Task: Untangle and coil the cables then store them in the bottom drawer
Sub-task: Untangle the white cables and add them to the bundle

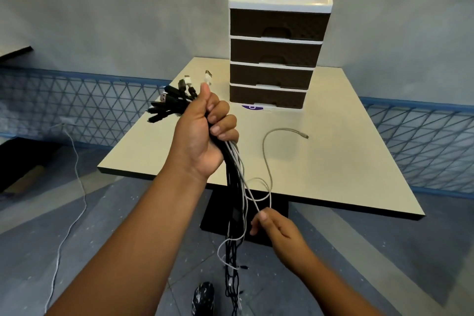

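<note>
The cables (232,174) are bunched in the left hand (205,133), its grip closed just below the plugs so the tails hang free. Below it, one white cable (266,161) is pinched by the right hand (277,226), probably for separating. The bottom drawer (268,96) beyond is shut.

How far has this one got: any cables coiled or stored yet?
Nothing looks done: no coil shows, and all four drawers look shut, the bottom drawer included. In hand: the left hand grips the cable bundle near its plugs, while the right hand pinches a grey cable whose free end lies on the table. Left: separating, coiling, storing.
</note>
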Demonstrator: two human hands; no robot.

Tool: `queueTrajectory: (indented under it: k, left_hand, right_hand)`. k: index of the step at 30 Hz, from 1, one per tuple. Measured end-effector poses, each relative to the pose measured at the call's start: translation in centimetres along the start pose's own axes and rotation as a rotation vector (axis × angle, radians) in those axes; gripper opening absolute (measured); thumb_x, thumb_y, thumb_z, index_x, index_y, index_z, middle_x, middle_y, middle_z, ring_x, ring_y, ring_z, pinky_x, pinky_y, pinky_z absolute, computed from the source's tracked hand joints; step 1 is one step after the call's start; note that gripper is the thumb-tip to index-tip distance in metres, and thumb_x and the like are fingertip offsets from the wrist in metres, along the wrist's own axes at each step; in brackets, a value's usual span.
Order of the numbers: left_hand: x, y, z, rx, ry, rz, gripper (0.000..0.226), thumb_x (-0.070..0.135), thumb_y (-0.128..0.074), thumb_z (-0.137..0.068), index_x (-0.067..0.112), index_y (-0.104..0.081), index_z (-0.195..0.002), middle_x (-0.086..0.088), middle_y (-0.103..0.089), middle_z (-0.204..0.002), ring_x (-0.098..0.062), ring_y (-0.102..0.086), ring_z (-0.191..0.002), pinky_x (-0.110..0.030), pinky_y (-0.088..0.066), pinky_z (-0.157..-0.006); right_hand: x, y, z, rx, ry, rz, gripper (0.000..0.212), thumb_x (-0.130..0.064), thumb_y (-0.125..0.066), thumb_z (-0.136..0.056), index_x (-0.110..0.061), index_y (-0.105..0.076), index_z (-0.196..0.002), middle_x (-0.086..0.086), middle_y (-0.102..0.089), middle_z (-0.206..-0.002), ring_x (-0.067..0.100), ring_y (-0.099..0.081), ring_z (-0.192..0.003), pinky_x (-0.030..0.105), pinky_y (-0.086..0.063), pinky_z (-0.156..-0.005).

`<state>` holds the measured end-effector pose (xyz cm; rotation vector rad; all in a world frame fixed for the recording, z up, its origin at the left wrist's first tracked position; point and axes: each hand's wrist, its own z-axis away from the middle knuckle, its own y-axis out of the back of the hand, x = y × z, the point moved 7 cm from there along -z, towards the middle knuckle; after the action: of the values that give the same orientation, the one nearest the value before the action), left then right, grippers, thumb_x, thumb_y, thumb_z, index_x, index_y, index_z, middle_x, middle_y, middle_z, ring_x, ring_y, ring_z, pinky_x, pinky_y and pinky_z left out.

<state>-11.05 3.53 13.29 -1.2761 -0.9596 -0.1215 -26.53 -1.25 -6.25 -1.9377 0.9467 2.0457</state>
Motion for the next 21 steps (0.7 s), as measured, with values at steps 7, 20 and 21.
queueTrajectory:
  k: [7,20,21]
  left_hand:
    - [1.5,-0.4,0.1,-0.056,-0.046,0.049,0.047,0.041,-0.037,-0.103,0.021,-0.037,-0.060,0.009,-0.027,-0.045,-0.002,-0.022,-0.034,-0.016,-0.022,-0.034]
    - [6.3,-1.9,-1.2,-0.116,-0.125,0.190,0.049,0.035,-0.036,-0.103,0.019,-0.040,-0.057,0.007,-0.027,-0.041,-0.004,-0.023,-0.030,-0.016,-0.023,-0.028]
    - [5.8,-2.1,-1.4,-0.101,-0.117,0.161,0.049,0.035,-0.037,-0.103,0.020,-0.039,-0.057,0.008,-0.027,-0.041,-0.003,-0.023,-0.030,-0.016,-0.022,-0.029]
  right_hand:
    - [0.6,-0.1,0.6,-0.037,-0.002,0.268,0.032,-0.045,-0.058,-0.093,-0.019,-0.061,-0.075,0.006,-0.060,-0.072,0.020,-0.059,-0.071,0.040,-0.049,-0.067]
    - [6.8,1.6,2.9,-0.295,-0.301,0.528,0.064,-0.057,-0.067,-0.080,-0.025,-0.050,-0.133,-0.005,-0.050,-0.133,0.011,-0.050,-0.124,0.018,-0.040,-0.099]
    - [5.4,1.7,2.4,-0.339,-0.334,0.498,0.096,-0.071,-0.066,-0.065,-0.024,-0.039,-0.144,-0.005,-0.042,-0.144,0.012,-0.043,-0.133,0.018,-0.036,-0.104]
